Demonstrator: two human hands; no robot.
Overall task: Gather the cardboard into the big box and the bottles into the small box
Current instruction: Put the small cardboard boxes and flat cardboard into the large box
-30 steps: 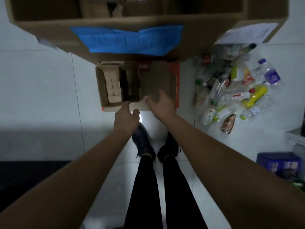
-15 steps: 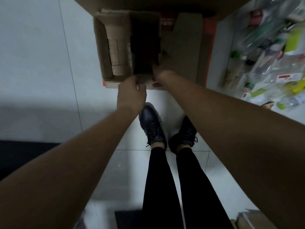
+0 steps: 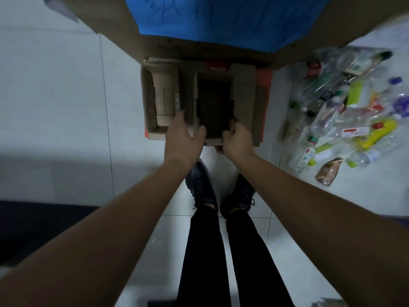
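Head view | left hand [image 3: 184,135], right hand [image 3: 238,140] clasp cardboard stack [image 3: 245,91] near edge | long axis points away | big box [image 3: 115,25] directly beyond, equally near both.

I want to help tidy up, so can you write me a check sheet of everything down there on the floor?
Surface: white tiled floor, dimly lit.
Job's things: small open cardboard box sitting on a cardboard pile; big cardboard box with a blue patch just beyond it; plastic bottles heaped on the floor to the right.
Clutter: brown packet beside the bottles.
Hands: left hand and right hand each grip the near end of the small open cardboard box.
Cables: nothing seen.
Surroundings: the person's dark shoes; dark mat at the left.
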